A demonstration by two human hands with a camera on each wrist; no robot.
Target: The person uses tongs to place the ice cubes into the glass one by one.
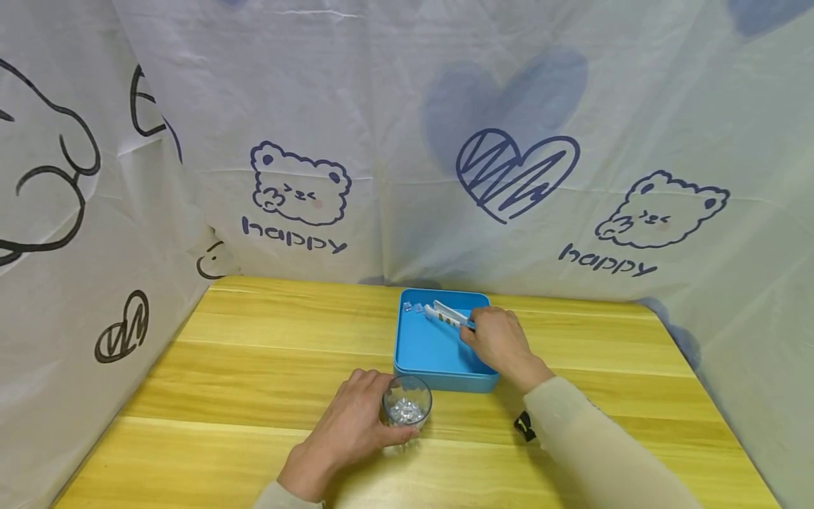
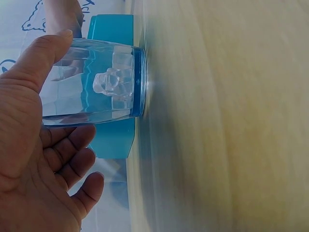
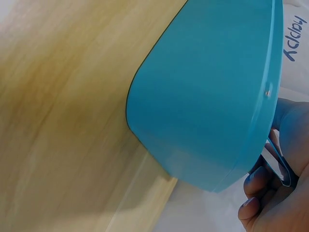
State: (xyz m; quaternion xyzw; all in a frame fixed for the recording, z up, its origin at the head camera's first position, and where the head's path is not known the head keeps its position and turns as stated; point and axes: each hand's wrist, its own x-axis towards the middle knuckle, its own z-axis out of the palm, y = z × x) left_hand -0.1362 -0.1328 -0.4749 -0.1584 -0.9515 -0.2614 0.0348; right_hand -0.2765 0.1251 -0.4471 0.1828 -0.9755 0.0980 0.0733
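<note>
My left hand (image 1: 356,417) grips a clear drinking glass (image 1: 420,389), thumb on one side and fingers on the other. The glass stands upright on the table, with several clear cubes (image 2: 118,79) at its bottom. Over the blue box (image 1: 439,346), my right hand (image 1: 499,339) holds a pair of white tongs (image 1: 448,314) with small markings; their tips point left. Near those tips, a clear cube (image 1: 418,308) and another clear cube (image 1: 408,307) lie in the box's far left corner. In the right wrist view, the box wall (image 3: 203,96) hides the tong tips.
A small black object (image 1: 524,426) lies on the wooden table (image 1: 254,382), beside the right sleeve (image 1: 591,431). White printed cloth (image 1: 400,141) hangs behind the table and along both sides. The box sits close to the table's far edge.
</note>
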